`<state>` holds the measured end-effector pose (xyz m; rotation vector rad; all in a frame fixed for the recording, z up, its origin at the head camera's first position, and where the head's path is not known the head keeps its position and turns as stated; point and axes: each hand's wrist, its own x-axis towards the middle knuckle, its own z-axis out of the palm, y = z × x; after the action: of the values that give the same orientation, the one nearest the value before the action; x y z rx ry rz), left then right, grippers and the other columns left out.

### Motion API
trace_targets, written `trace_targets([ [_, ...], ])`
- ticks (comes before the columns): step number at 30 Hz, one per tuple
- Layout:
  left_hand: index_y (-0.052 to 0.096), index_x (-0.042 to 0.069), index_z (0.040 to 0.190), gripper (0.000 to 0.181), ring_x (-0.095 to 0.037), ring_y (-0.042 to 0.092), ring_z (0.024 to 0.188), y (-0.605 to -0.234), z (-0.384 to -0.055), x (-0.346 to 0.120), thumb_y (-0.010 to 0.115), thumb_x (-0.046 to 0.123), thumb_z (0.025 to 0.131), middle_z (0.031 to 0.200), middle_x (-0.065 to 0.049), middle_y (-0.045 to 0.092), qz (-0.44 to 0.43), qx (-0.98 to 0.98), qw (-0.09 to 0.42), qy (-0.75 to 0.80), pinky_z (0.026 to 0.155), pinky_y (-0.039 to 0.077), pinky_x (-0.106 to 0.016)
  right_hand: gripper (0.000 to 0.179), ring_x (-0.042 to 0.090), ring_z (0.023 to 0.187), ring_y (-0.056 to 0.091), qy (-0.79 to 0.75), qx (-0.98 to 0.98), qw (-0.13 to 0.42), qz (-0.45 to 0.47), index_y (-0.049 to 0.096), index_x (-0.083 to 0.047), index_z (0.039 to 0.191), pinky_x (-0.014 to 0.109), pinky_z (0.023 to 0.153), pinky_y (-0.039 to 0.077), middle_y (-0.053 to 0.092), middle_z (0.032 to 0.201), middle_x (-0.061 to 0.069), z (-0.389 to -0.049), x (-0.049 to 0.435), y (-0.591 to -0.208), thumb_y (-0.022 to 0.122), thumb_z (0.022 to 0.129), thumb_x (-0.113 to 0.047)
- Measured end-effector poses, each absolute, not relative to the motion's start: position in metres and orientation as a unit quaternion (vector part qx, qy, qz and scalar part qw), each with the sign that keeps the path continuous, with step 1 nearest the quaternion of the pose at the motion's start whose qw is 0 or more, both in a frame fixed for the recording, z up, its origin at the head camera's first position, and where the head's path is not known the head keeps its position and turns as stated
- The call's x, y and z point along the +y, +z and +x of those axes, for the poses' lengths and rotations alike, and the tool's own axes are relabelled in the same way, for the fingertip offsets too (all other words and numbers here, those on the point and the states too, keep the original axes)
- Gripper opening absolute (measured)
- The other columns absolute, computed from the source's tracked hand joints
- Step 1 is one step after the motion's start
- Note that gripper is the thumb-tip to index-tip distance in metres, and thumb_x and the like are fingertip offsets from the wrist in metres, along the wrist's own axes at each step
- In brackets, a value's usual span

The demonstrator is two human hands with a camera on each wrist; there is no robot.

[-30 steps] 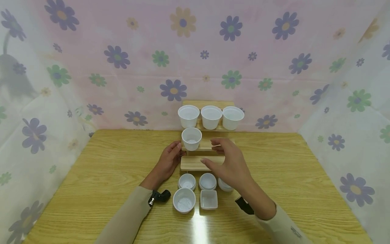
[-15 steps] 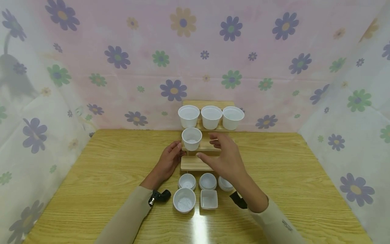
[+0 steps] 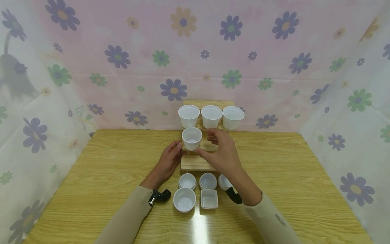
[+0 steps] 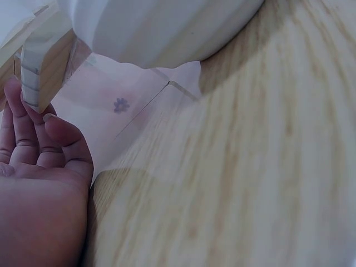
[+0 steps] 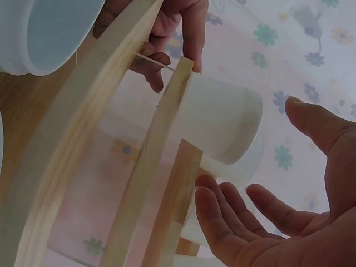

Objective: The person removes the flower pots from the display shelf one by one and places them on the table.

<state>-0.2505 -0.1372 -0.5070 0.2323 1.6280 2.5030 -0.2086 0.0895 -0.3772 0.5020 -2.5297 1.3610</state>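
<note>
A white cup (image 3: 192, 138) stands at the left end of the middle tier of a tiered wooden shelf (image 3: 196, 163). My left hand (image 3: 170, 159) grips the left end of that tier, its thumb and fingers around the board in the left wrist view. To the right of the cup is my right hand (image 3: 223, 152), its thumb and fingers spread apart and holding nothing. In the right wrist view, that hand (image 5: 300, 206) has a gap between it and the white cup (image 5: 222, 119). Three wider white cups stand along the top tier, including a middle one (image 3: 211, 117).
In front of the shelf on the wood-grain table (image 3: 122, 145) are several white bowls, among them a round bowl (image 3: 184, 200) and a square bowl (image 3: 209, 199). My right forearm partly covers another bowl (image 3: 224, 182). A flowered cloth (image 3: 195, 67) hangs behind.
My right hand has moved left and slightly away from me, closer to the cup on the middle tier. The left hand, cups and shelf have stayed in place.
</note>
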Motion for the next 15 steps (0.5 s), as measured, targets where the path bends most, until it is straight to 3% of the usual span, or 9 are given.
trace_targets([
  [15,0.062,0.013,0.121,0.016,-0.012,0.064,0.097,-0.507,-0.251,-0.138,0.05,0.023,0.115,0.11,0.004,0.065,0.071,0.547,0.074,0.831,0.092,0.054,-0.026,0.064,0.03,0.113,0.07,0.486,-0.847,0.121,0.18,0.064,-0.002,0.129,0.041,0.099,0.059,0.068,0.124,0.012,-0.222,0.075,-0.383,0.098,0.078,-0.021],
])
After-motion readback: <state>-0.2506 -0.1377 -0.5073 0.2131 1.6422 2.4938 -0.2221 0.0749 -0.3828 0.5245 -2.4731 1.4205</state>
